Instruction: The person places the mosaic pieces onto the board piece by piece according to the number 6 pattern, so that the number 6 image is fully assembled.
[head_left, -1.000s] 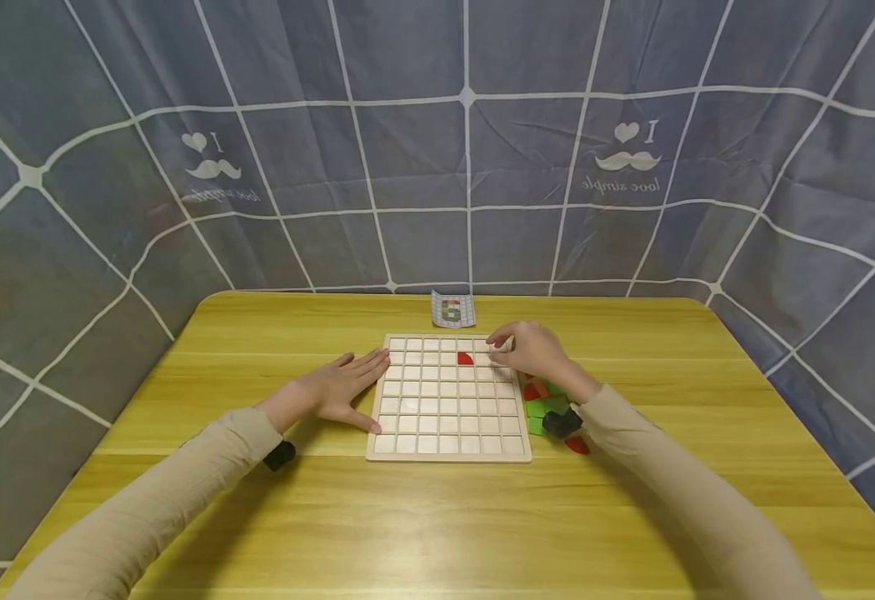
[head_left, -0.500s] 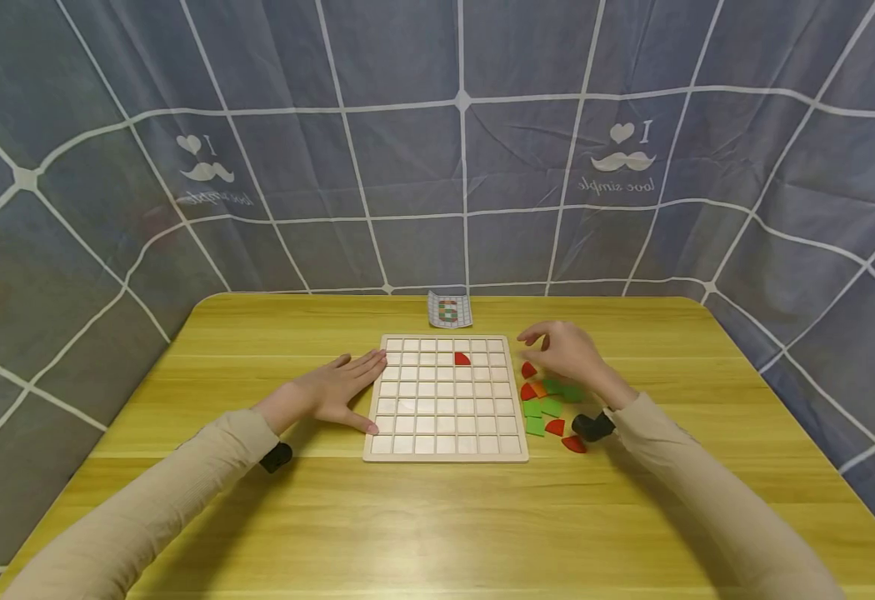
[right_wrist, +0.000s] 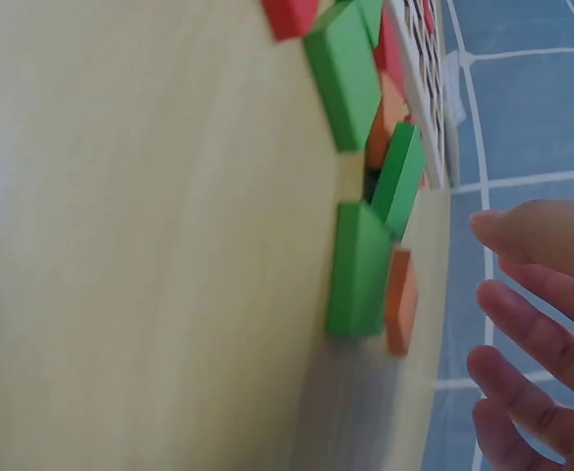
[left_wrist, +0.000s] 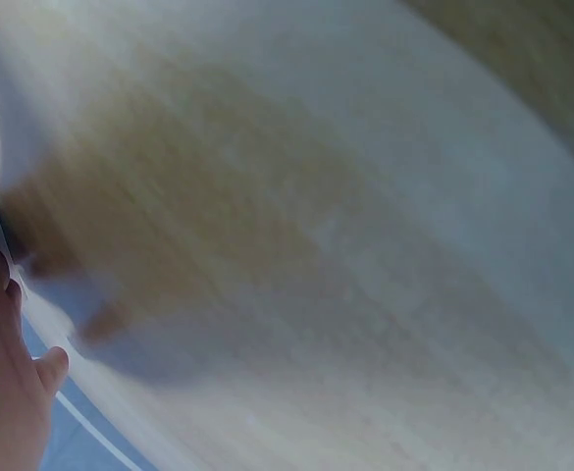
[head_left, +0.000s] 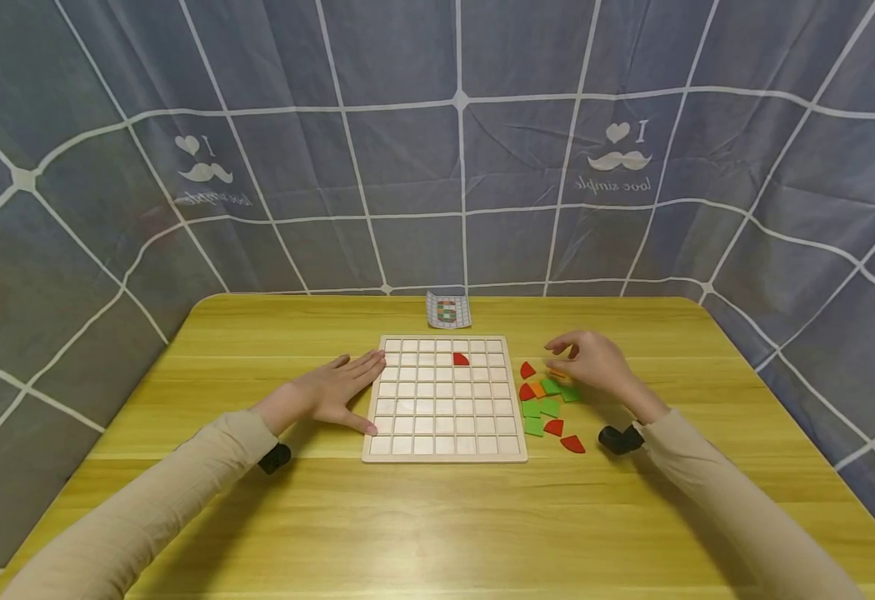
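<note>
A pale wooden grid board (head_left: 435, 407) lies on the table in the head view, with one red quarter-circle piece (head_left: 461, 359) in an upper cell. My left hand (head_left: 336, 390) rests against the board's left side, its fingers spread straight on the edge. To the right of the board my right hand (head_left: 595, 364) hovers over loose pieces, beside an orange piece (head_left: 557, 374) that it partly covers. In the right wrist view that hand's thumb and fingers stand apart with nothing between them, near an orange piece (right_wrist: 401, 299) and a green piece (right_wrist: 357, 270).
Green tiles (head_left: 532, 408), red quarter-circles such as a front one (head_left: 573, 444), and a small orange tile (head_left: 537, 390) lie scattered right of the board. A creased patterned card (head_left: 448, 311) sits behind it. A grey curtain (head_left: 422, 167) surrounds the table's far side.
My right hand has moved right, off the board's upper right and over the loose pieces, uncovering several of them. My left hand has stayed on the board's edge.
</note>
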A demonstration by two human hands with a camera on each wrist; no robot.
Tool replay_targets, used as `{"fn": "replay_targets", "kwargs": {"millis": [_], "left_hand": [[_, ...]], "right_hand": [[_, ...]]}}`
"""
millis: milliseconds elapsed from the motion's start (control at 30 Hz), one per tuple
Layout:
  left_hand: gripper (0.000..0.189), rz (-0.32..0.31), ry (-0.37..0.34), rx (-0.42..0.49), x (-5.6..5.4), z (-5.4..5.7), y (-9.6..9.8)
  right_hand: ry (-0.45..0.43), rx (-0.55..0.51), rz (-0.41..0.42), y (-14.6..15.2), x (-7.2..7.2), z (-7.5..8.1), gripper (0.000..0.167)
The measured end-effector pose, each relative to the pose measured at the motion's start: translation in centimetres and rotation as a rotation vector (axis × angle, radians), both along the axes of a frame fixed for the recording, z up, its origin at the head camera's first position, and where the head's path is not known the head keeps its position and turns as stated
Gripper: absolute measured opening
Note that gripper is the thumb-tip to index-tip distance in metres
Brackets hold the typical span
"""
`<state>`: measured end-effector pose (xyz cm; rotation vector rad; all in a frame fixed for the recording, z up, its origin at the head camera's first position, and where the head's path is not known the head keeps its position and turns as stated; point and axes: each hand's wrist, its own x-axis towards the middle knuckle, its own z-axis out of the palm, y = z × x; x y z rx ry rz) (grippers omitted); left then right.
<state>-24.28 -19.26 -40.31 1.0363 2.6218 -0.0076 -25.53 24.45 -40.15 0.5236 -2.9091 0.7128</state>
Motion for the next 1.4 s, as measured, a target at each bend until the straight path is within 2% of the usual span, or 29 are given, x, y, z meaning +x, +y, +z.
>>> {"fn": "replay_targets", "kwargs": {"millis": [200, 567, 1133, 1400], "left_hand": [[0.113, 0.002, -0.002, 0.001, 0.0, -0.1, 0.0], [0.114, -0.002, -0.006, -0.013, -0.2, -0.1, -0.1], [0.113, 0.001, -0.014, -0.029, -0.2, 0.0, -0.1], [0.114, 0.004, -0.017, -0.045, -0.2, 0.1, 0.0]], "right_hand": [[-0.006, -0.007, -0.008, 1.4, 0.3, -0.8, 0.033], [-0.105, -0.048, -0.024, 2.9, 0.9, -1.3, 0.040], [-0.177, -0.012, -0.042, 2.5, 0.6, -1.6, 0.039], [-0.169, -0.001, -0.029, 2.3, 0.4, -1.5, 0.034]]}}
